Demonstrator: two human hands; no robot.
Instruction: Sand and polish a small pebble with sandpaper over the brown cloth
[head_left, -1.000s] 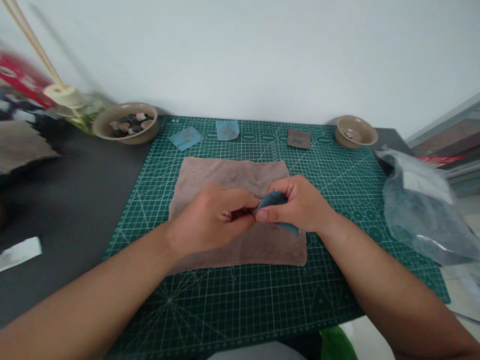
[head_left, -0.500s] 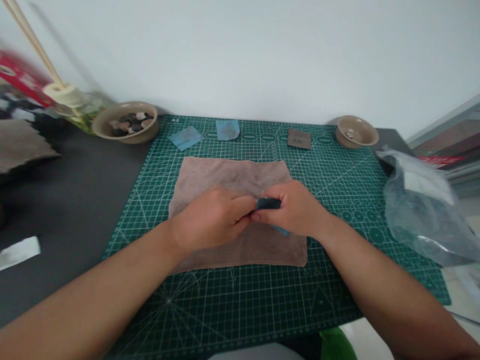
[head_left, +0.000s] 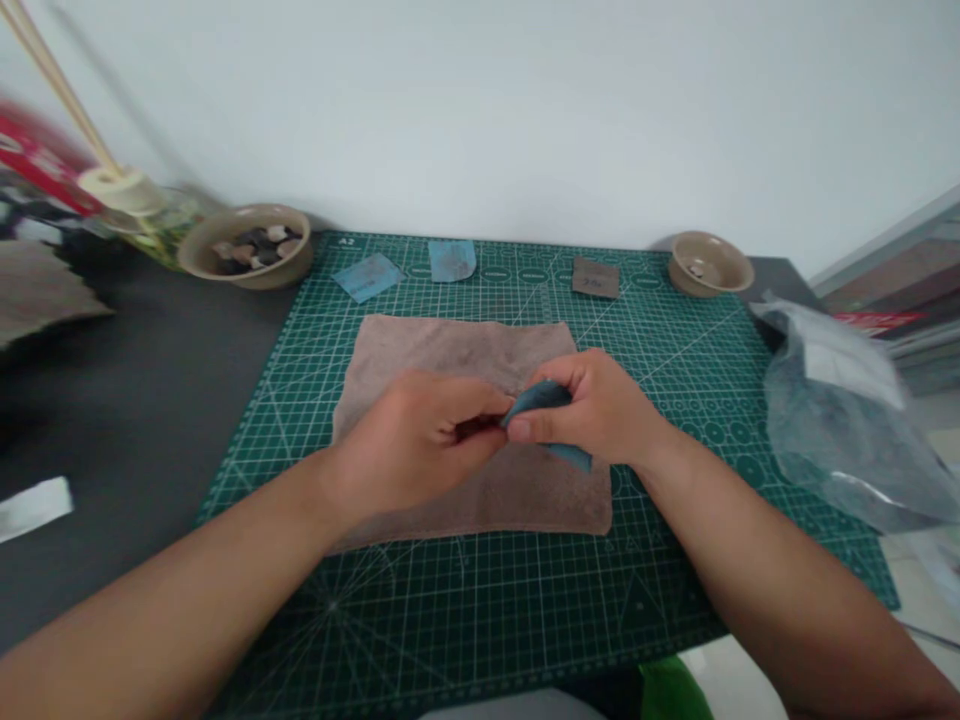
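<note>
My right hand [head_left: 600,412] grips a bent piece of blue sandpaper [head_left: 545,397], its thumb across the front. A lower corner of the sheet sticks out beneath the fingers. Touching the sheet's left end, my left hand [head_left: 420,435] is closed in a pinch, thumb and fingers drawn together. Whatever lies between those fingertips is hidden in shadow. Both hands are above a brown cloth [head_left: 480,500] spread on the green cutting mat [head_left: 480,610].
Along the mat's back edge lie two blue sheets [head_left: 367,277] and a grey-brown sheet [head_left: 596,278] with writing. A bowl of stones [head_left: 247,280] stands at left, a smaller bowl [head_left: 709,280] at right. A clear plastic bag [head_left: 832,440] and a reed diffuser [head_left: 124,190] flank them.
My left fingers have shifted slightly and their pinch looks looser. The blue sandpaper is tilted up more, with more of it showing. My right hand has moved up a little.
</note>
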